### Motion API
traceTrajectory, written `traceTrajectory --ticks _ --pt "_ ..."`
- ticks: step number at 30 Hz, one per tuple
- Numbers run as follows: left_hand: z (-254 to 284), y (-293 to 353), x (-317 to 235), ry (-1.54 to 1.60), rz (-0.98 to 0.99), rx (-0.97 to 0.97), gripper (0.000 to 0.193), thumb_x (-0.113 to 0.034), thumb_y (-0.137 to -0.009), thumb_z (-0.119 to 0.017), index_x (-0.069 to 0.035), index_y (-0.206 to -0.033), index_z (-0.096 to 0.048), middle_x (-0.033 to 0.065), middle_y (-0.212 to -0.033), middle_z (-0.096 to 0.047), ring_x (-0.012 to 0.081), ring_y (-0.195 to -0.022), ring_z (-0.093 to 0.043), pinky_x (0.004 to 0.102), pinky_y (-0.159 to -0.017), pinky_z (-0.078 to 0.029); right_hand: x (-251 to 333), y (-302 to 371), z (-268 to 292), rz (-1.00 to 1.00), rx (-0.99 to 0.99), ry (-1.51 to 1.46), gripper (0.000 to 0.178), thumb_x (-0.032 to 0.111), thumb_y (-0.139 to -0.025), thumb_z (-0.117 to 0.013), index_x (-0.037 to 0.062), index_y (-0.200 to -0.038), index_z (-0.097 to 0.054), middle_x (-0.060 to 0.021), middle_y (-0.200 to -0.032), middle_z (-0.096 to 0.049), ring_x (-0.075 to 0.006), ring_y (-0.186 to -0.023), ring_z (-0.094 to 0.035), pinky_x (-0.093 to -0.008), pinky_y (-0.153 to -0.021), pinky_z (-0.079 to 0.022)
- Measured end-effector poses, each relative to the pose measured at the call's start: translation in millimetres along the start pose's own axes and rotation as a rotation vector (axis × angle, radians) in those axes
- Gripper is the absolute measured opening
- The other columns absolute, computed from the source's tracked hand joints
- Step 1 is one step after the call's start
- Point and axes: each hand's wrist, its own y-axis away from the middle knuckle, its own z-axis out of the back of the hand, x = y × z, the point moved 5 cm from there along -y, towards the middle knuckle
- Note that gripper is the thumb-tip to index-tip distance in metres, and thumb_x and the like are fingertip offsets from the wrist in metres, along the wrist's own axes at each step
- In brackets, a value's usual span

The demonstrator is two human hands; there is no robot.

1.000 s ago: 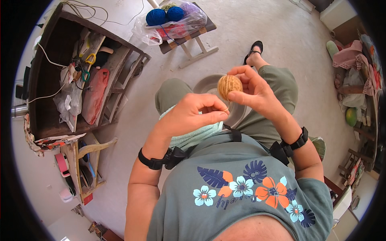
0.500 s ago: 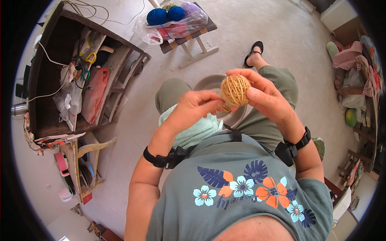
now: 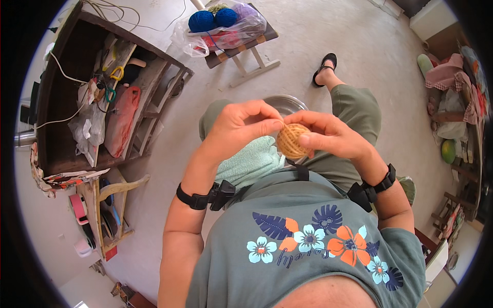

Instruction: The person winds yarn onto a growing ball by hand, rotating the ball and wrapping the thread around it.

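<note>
A tan ball of yarn [image 3: 291, 141] sits in the fingers of my right hand [image 3: 336, 134], which wraps it from the right. My left hand [image 3: 245, 126] pinches the yarn strand at the ball's upper left, thumb against forefinger. Both hands meet above my lap. Below and behind them a round metal basin [image 3: 287, 102] shows in part between my knees; its inside is mostly hidden by the hands. A mint-green towel [image 3: 251, 161] lies over my left thigh.
Ahead, a small stool [image 3: 251, 43] bears a plastic bag with blue yarn balls [image 3: 202, 21]. On the left stands a dark wooden cabinet [image 3: 61, 159] holding scissors [image 3: 117, 73] and plastic bags. Along the right, shelves carry cloths [image 3: 446, 74] and a green round fruit [image 3: 448, 151].
My right hand has brought the yarn ball lower and slightly left, turning it. The left hand has risen a little, from the ball's lower left to its upper left.
</note>
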Motion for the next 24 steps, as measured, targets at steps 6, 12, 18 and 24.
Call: traceTrajectory --ticks 6,12,18,24 --pt "-5.8 1.6 33.7 0.046 0.161 -0.094 0.011 -0.01 -0.092 -0.067 -0.002 -0.098 -0.071 0.0005 -0.082 -0.068 0.0063 -0.072 -0.059 0.0211 -0.062 -0.045 13.0 4.3 8.5 0.197 -0.09 -0.242 0.055 0.031 -0.097 -0.06 0.003 -0.141 -0.042 -0.0071 -0.12 -0.06 -0.0129 -0.105 -0.06 -0.0285 -0.082 -0.053" --pt "-24.6 9.1 18.4 -0.005 0.152 0.104 0.013 -0.01 -0.091 -0.066 0.0 -0.099 -0.071 0.0037 -0.082 -0.07 0.0081 -0.072 -0.061 0.0228 -0.063 -0.047 13.0 -8.2 12.9 0.313 -0.216 -0.19 0.049 0.021 -0.093 -0.067 0.0043 -0.135 -0.048 -0.0066 -0.121 -0.06 -0.0127 -0.107 -0.059 -0.0277 -0.089 -0.049" --pt "-4.9 6.8 -23.8 -0.15 0.016 0.159 0.006 -0.003 -0.086 -0.071 0.001 -0.09 -0.069 0.0019 -0.083 -0.064 0.0071 -0.076 -0.058 0.0224 -0.067 -0.045 2.2 -11.0 3.3 0.179 -0.167 -0.03 0.042 0.023 -0.092 -0.07 0.0051 -0.128 -0.056 -0.0012 -0.105 -0.064 -0.0077 -0.095 -0.06 -0.0247 -0.08 -0.05" --pt "10.3 -1.2 -0.5 -0.077 -0.029 0.057 0.005 -0.003 -0.087 -0.07 -0.001 -0.092 -0.069 0.0008 -0.085 -0.064 0.0062 -0.075 -0.058 0.0206 -0.066 -0.044 7.2 -3.2 -4.6 -0.024 0.119 -0.055 0.048 0.038 -0.095 -0.062 0.0044 -0.129 -0.056 -0.003 -0.106 -0.063 -0.0085 -0.09 -0.059 -0.0243 -0.07 -0.051"
